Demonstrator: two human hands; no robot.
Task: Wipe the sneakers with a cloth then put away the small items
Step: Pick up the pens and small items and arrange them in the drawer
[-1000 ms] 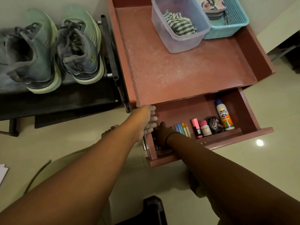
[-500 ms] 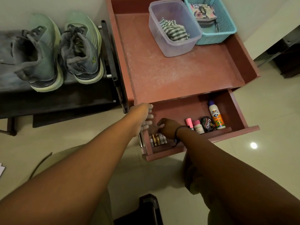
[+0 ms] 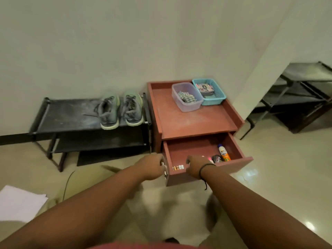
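A pair of grey-green sneakers stands on the top of a black shoe rack. Right of it is a red cabinet with its drawer pulled open. Inside the drawer lie a row of small sticks, a pink item, a round polish tin and a white-and-orange bottle. My left hand grips the drawer's front left corner. My right hand curls over the drawer's front edge. A striped cloth lies in a clear tub on the cabinet top.
A blue basket with patterned items sits beside the tub. A second dark rack stands at the right behind a wall corner. White papers lie on the tiled floor at the left, with a thin cable near them.
The view has pulled back and up from the cabinet. My right hand has come out of the drawer onto its front edge. My left hand has shifted from the drawer's side to its front corner.
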